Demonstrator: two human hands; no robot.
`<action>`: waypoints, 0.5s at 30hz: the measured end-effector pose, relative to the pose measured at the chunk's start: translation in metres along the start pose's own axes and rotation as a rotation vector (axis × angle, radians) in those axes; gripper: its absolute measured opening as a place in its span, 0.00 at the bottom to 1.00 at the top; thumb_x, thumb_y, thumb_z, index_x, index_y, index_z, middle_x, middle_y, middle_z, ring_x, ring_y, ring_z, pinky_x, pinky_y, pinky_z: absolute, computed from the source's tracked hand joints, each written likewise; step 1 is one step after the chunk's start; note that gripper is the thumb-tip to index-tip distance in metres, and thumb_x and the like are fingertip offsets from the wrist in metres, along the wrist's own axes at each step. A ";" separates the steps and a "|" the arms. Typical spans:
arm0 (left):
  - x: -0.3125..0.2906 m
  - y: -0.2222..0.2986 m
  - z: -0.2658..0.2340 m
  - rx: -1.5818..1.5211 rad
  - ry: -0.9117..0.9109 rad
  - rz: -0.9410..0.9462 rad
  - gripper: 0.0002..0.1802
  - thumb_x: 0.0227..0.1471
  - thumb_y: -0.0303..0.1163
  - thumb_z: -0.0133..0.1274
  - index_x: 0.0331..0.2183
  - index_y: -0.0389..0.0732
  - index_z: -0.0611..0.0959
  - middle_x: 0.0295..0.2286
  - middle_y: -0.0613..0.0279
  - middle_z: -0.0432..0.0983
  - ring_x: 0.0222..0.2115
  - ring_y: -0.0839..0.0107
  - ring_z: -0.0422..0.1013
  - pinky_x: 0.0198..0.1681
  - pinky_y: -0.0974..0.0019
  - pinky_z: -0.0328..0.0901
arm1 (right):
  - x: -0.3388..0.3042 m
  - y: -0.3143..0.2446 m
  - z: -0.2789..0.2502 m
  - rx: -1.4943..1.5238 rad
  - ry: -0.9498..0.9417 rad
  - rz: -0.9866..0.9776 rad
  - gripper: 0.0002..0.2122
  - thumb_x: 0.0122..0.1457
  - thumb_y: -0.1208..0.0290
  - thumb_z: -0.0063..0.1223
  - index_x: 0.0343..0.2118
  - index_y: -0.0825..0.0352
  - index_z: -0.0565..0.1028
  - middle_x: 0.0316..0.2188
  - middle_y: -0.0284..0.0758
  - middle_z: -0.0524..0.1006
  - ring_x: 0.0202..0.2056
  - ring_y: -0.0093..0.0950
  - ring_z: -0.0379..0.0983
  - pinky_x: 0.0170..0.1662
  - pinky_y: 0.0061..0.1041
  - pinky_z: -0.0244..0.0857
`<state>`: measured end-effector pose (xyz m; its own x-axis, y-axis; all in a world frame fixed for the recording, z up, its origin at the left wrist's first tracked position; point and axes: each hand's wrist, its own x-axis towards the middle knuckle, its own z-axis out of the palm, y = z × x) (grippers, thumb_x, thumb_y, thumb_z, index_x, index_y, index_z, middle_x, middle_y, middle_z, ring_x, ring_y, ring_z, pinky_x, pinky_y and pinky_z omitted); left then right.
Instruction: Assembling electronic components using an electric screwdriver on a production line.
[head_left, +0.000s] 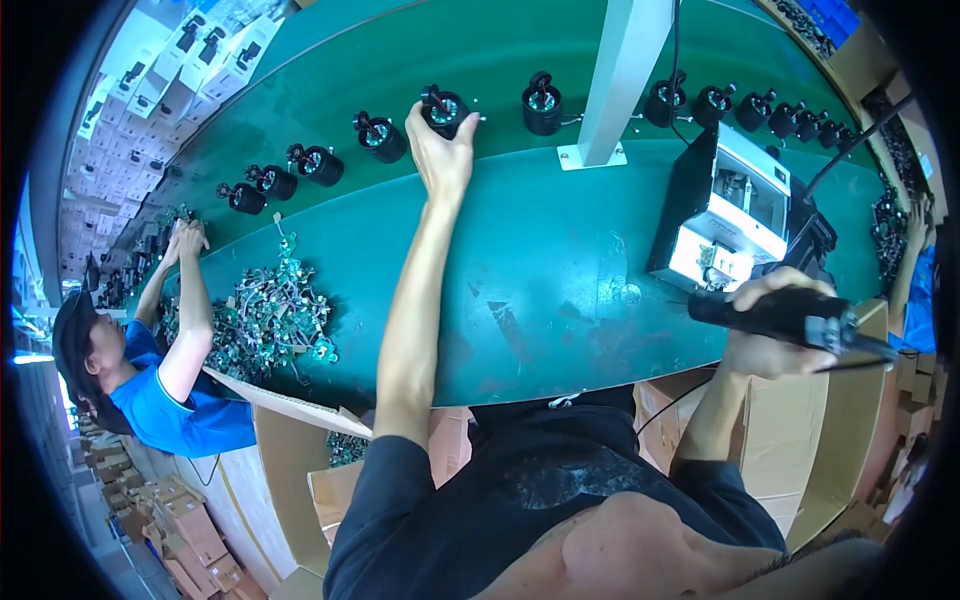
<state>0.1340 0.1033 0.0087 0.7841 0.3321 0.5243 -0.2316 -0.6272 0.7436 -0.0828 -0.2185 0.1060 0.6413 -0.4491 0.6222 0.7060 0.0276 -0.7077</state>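
My left hand point(440, 165) reaches to the far side of the green bench. Its fingers and thumb close round a black cylindrical housing point(447, 112) that has a circuit board inside and a small black part standing at its rim. At the right, near the bench's front edge, my right hand point(775, 338) grips a black electric screwdriver point(755, 312), held roughly level above the bench. Just beyond it stands a black and white box-shaped machine point(742, 205) with a window and a lit front.
More such housings, one of them point(542, 110), line the far strip. A white metal post point(610, 90) rises from the bench. Circuit boards point(265, 315) with wires lie heaped at left, near a co-worker in blue point(200, 415). Cardboard boxes point(300, 480) flank me; another person's arm point(910, 260) shows far right.
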 end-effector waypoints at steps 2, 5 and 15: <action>0.007 -0.018 0.006 0.007 -0.024 -0.045 0.39 0.43 0.37 0.68 0.52 0.28 0.68 0.42 0.45 0.69 0.39 0.51 0.70 0.46 0.56 0.66 | -0.010 0.013 -0.003 -0.043 0.043 0.065 0.40 0.57 0.24 0.27 0.53 0.58 0.66 0.30 0.39 0.76 0.15 0.25 0.72 0.17 0.21 0.68; -0.006 -0.010 0.004 0.191 0.146 0.157 0.39 0.44 0.36 0.68 0.52 0.27 0.68 0.43 0.45 0.68 0.40 0.50 0.69 0.46 0.55 0.66 | -0.026 0.019 -0.004 -0.005 0.084 0.068 0.41 0.56 0.23 0.28 0.54 0.59 0.65 0.30 0.39 0.76 0.15 0.24 0.71 0.17 0.20 0.67; -0.025 0.037 0.044 0.029 -0.200 0.452 0.18 0.44 0.29 0.66 0.37 0.35 0.78 0.47 0.46 0.69 0.45 0.48 0.69 0.46 0.54 0.67 | -0.029 0.019 0.003 -0.041 0.155 0.175 0.41 0.54 0.22 0.30 0.55 0.58 0.63 0.30 0.38 0.76 0.15 0.24 0.70 0.17 0.20 0.66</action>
<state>0.1308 0.0408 0.0054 0.7043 -0.1176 0.7001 -0.5603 -0.6976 0.4465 -0.0866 -0.2023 0.0756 0.6965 -0.5725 0.4326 0.5737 0.0822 -0.8149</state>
